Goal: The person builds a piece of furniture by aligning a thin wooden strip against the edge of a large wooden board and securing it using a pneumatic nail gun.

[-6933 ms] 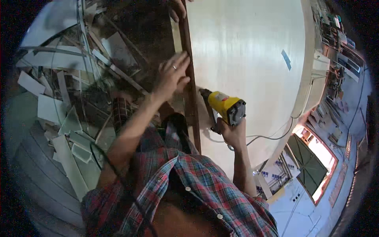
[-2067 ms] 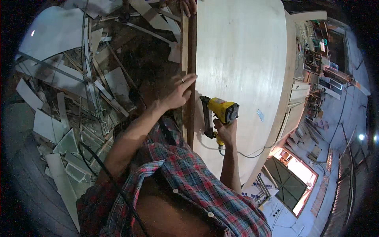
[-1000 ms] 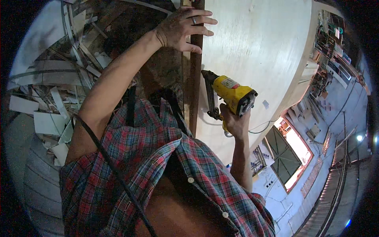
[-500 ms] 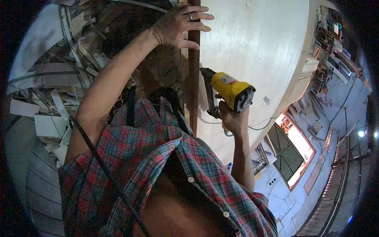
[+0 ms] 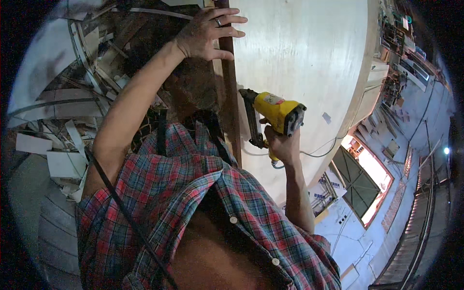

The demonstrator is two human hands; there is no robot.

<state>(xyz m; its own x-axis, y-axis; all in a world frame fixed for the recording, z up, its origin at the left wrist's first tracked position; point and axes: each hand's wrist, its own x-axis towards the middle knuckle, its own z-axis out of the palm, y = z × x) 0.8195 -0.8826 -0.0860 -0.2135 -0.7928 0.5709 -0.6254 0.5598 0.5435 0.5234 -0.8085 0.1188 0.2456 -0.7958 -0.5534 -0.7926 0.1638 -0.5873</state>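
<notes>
Stretching down from the top of the view, a pale wood panel (image 5: 309,53) is the broadest thing here, its left side bordered by a dark brown strip. Below it spreads a red-and-blue plaid shirt (image 5: 256,212), worn open over the chest, and off to the left lies a jumbled heap of board scraps (image 5: 65,164). The dark brown strip (image 5: 232,106) runs lengthwise between panel and scraps. Over the panel sits a yellow nail gun (image 5: 278,110), its black nose just beside the strip; whether the two touch, I cannot tell. The right hand (image 5: 284,145) is wrapped around the gun's handle. Farther up, the left hand (image 5: 200,36) lies across the strip, fingers spread toward the panel and grasping nothing. A thin grey hose (image 5: 321,154) curves over the panel's lower part. Smaller still are a grey patch (image 5: 327,117) on the panel, right of the gun, and a ring (image 5: 218,22) on a left finger.
</notes>
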